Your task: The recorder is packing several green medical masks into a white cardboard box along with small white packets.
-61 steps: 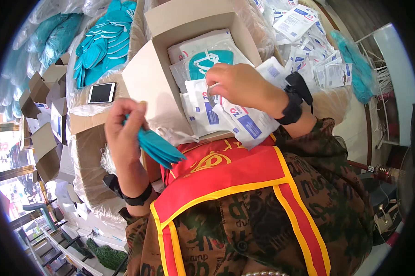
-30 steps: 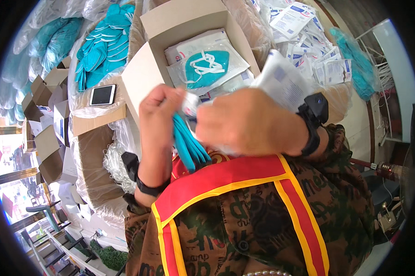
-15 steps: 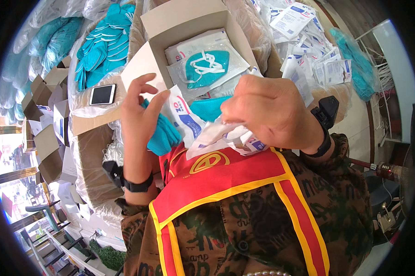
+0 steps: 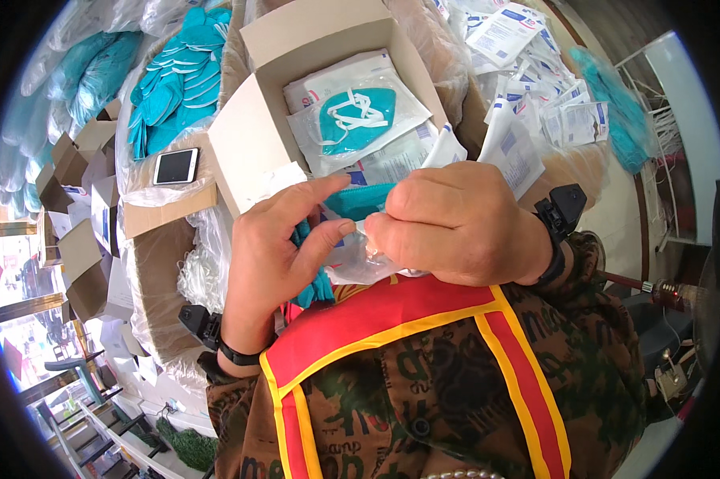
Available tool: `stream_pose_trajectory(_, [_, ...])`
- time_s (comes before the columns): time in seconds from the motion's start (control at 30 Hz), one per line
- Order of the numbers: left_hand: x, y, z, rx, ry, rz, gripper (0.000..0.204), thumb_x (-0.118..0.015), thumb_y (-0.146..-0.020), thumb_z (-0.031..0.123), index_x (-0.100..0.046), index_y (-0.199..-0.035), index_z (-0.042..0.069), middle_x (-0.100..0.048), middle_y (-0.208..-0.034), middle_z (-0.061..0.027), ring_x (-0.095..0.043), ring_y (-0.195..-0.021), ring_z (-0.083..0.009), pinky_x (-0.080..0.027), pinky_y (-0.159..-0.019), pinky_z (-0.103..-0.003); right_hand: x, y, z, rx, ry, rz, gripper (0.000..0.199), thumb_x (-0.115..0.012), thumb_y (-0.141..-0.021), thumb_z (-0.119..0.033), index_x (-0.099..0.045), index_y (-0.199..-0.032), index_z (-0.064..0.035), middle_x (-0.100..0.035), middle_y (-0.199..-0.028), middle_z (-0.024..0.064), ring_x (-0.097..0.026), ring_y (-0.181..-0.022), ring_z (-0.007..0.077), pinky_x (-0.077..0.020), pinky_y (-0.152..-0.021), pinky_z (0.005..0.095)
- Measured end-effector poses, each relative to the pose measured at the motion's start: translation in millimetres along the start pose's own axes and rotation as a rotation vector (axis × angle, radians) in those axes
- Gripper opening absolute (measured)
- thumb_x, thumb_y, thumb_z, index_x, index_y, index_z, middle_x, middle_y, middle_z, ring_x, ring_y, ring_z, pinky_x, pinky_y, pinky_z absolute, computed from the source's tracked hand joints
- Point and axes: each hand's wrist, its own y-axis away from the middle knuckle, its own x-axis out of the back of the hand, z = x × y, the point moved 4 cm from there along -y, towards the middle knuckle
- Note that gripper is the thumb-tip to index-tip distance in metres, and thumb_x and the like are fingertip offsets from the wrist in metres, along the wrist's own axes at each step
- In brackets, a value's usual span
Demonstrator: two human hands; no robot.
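Close in front of my red apron (image 4: 376, 311), my left hand (image 4: 272, 243) curls round a small stack of teal masks (image 4: 318, 289), its thumb and forefinger reaching toward the other hand. My right hand (image 4: 467, 227) is closed, thumb and fingers pinching a clear-and-white plastic pouch (image 4: 348, 263). The fingers hide much of that pouch. Just behind both hands shows a teal fabric edge (image 4: 360, 199), partly covered. An open cardboard carton (image 4: 252, 148) stands beyond, holding flat printed pouches. On top lies a clear pouch with a teal mask and white straps (image 4: 358, 120).
Left of the carton, a white phone (image 4: 176, 166) rests on a cardboard flap, below a heap of teal masks (image 4: 180, 84). White printed pouches (image 4: 507, 36) pile up at the far right, beside a bag of teal items (image 4: 611, 112). Open boxes (image 4: 80, 255) stand at the left.
My left hand has moved right and nearer my body, closing in on the right hand. The right hand has dropped slightly, and the pouch has shifted between the hands.
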Motion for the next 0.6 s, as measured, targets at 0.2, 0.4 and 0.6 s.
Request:
stream_pose_trajectory(0.2, [-4,0,-8,0.121,0.154,-0.12,0.028,-0.071,-0.078,0.008,-0.067,-0.104,0.001,-0.064,-0.077,-0.0108,-0.06,-0.066,-0.0172,-0.048,-0.063,-0.029,8,6,3,0.005,-0.096,0.005,0.018,-0.071,-0.068,-0.007,-0.065,-0.085,-0.0041,-0.056,-0.073,0.0045,-0.059,-0.059,0.0191,-0.0452,-0.047,0.0285])
stream_pose_trajectory(0.4, [-8,-1,-9,0.042,0.183,-0.1,0.02,-0.066,-0.08,0.004,-0.066,-0.099,-0.001,-0.065,-0.079,-0.0104,-0.061,-0.069,-0.0157,-0.048,-0.065,-0.028,8,8,2,-0.104,-0.137,-0.027,0.017,-0.07,-0.069,-0.007,-0.06,-0.083,-0.0074,-0.052,-0.075,0.0052,-0.058,-0.063,0.0215,-0.0448,-0.051,0.0318])
stream_pose_trajectory(0.6, [40,13,-28,0.138,0.531,0.529,0.003,-0.057,-0.088,0.006,-0.058,-0.09,0.003,-0.053,-0.068,0.0,-0.045,-0.056,-0.0076,-0.034,-0.051,-0.021,25,40,52,-0.336,-0.219,0.044,0.012,-0.067,-0.075,0.0,-0.061,-0.085,-0.003,-0.055,-0.077,0.0086,-0.058,-0.063,0.0249,-0.0458,-0.056,0.0304])
